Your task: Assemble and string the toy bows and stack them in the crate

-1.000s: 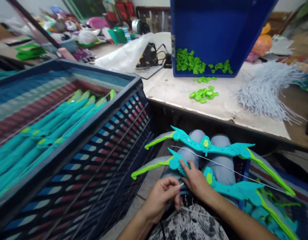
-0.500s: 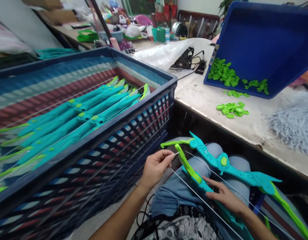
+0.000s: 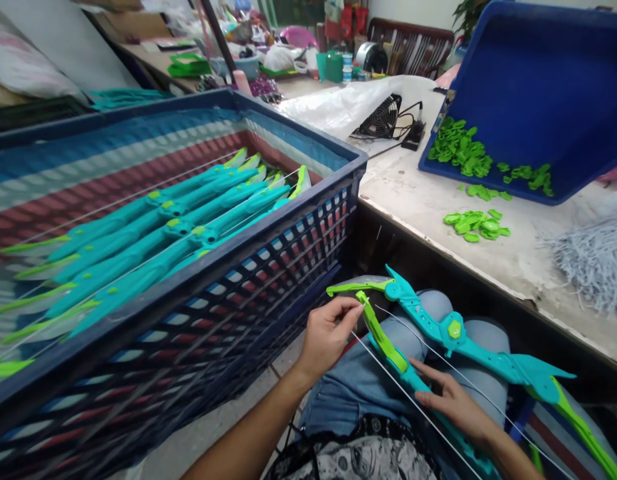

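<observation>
Across my lap lies a teal and green toy bow, its green tip pointing up and to the left. My left hand pinches the end of the white bowstring right at that tip. The fingertips cover the exact spot where string and tip meet. Lower down, my right hand holds the teal limb, thumb on the near side and fingers on the far side. Just beyond it, a second toy bow rests over my knees, with a loose string end near its left side.
At left stands a large dark blue basket with several teal bows inside. On the table are a pile of green plastic pieces, a tilted blue bin, a black fan and grey fringe.
My left fingertips have come up against the bow tip; a short bit of string showed between them before. The right hand keeps its hold. The whole view has shifted slightly.
</observation>
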`<control>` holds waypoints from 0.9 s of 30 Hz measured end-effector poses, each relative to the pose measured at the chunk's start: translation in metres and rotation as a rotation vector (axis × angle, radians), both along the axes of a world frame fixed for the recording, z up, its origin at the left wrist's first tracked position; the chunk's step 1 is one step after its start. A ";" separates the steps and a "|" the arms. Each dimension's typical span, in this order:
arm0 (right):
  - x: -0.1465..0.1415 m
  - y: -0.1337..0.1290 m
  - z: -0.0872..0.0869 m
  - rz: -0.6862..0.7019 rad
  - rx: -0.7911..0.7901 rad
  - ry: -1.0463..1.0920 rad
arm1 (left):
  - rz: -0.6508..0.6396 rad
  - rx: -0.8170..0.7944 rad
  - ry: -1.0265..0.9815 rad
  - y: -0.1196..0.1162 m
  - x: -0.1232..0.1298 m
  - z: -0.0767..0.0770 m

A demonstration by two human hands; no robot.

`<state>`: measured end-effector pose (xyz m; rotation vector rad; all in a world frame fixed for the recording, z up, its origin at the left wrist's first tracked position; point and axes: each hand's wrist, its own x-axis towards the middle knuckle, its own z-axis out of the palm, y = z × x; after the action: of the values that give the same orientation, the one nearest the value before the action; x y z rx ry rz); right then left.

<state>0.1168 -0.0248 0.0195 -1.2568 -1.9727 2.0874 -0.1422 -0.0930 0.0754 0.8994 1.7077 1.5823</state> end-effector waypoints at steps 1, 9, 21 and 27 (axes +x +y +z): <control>-0.001 -0.001 0.000 0.001 -0.007 0.013 | -0.008 0.002 -0.022 0.000 0.001 0.000; 0.007 -0.027 -0.014 0.048 0.298 -0.039 | -0.201 -0.061 -0.353 -0.005 -0.013 0.001; -0.148 0.034 0.068 0.298 0.963 0.519 | -0.211 -0.035 -0.388 -0.030 -0.017 -0.003; -0.157 0.031 0.069 0.373 0.991 0.555 | -0.193 -0.095 -0.333 -0.031 -0.018 -0.009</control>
<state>-0.0400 0.0064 0.0883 -0.1242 -2.4678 0.9925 -0.1598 -0.1238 0.0662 0.6863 1.4055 1.4195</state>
